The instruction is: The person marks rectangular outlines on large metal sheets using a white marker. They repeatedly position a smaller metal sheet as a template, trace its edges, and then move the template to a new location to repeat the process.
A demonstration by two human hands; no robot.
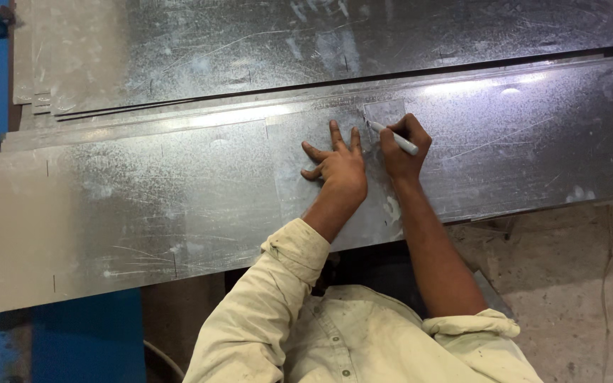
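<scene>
We press our left hand (338,164) flat, fingers spread, pinning the small template (335,174) onto the metal sheet (143,206), while our right hand (402,145) grips a marker (395,138) tracing its edge

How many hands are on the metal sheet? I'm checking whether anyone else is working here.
2. The left hand lies flat, fingers spread, on the metal sheet. The right hand, just beside it, holds a pale marker with its tip against the sheet.

– What's being worked on?
– A small galvanised template sheet (321,191), flat on the long sheet-metal strip (143,206).
– And the marker (395,139)?
– Pale, slim, tip pointing toward ten o'clock at the template's upper edge.
</scene>
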